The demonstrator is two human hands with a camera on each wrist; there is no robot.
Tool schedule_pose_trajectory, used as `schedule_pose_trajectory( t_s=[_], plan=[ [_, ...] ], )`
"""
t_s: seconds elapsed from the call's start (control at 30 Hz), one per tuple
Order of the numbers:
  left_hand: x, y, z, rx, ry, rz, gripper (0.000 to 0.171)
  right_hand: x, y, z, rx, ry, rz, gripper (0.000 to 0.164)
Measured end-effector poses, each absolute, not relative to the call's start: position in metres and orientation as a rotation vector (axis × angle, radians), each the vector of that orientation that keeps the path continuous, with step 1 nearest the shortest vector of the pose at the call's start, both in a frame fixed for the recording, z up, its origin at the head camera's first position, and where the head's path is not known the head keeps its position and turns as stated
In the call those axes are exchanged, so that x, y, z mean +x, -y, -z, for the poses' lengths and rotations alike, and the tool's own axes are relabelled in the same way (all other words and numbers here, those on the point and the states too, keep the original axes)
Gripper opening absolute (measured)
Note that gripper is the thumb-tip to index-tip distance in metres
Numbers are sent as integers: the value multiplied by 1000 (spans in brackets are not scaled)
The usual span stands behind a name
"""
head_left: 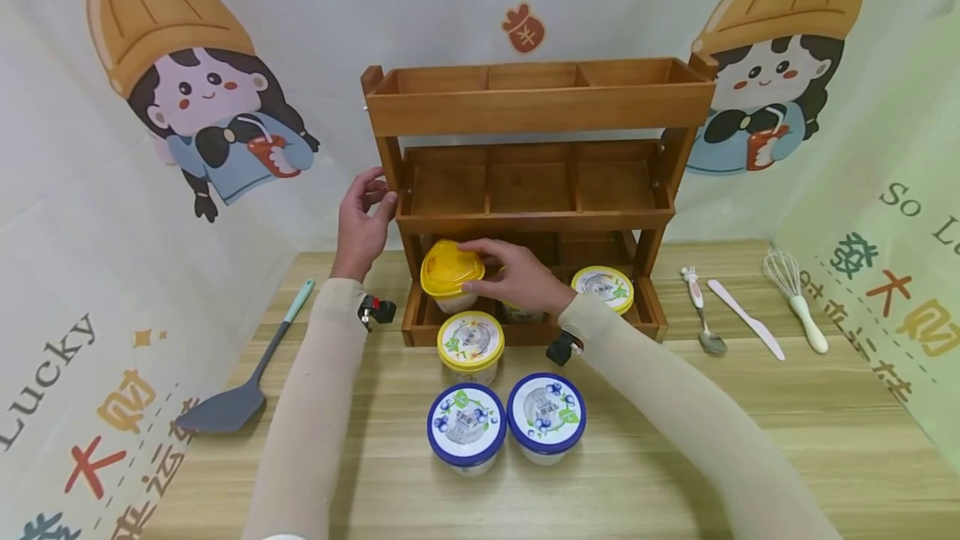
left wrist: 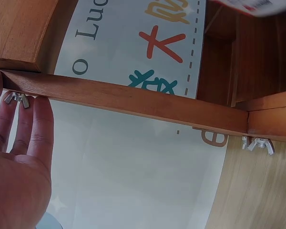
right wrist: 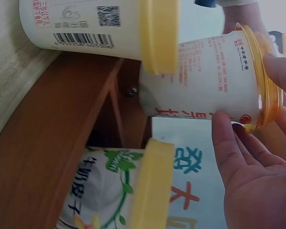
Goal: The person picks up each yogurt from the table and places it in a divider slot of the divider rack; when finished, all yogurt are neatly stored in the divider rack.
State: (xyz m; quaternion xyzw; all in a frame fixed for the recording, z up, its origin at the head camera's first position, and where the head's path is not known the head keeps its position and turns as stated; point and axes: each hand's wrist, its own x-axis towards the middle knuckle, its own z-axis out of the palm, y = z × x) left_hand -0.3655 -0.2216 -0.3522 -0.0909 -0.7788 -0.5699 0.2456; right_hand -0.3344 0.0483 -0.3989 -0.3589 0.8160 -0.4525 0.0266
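A three-tier wooden rack stands at the back of the table. My left hand grips its left side post, with the thumb on one face and the fingers behind, by a wing nut. My right hand holds a white cup with a clear yellow heart-shaped lid by the lid, over the left of the bottom tier. On that tier sit a yellow-lidded cup at the right and another, mostly hidden behind my right hand. Another yellow-lidded cup stands just before the rack.
Two blue-lidded cups stand side by side nearer me. A grey spatula lies left of my left arm. To the right of the rack lie a spoon, a white knife and a whisk. Printed cloth surrounds the table.
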Motion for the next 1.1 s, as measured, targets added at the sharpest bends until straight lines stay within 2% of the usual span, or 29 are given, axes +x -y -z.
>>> schedule_pose_trajectory(
  t_s=[0.2,0.43,0.83,1.1],
  plan=[
    [-384,231,367,-263,2116,1557,44,-339,-36,406,-1016,-2555,1281,60],
    [-390,234,373,-271,2115,1560,45,-343,-25,411,-1009,-2626,1151,58],
    [-364,221,352,-257,2116,1551,42,-344,-13,409,-959,-2706,866,59],
    [-387,232,368,-263,2096,1554,45,-345,-14,405,-965,-2709,866,60]
  ],
)
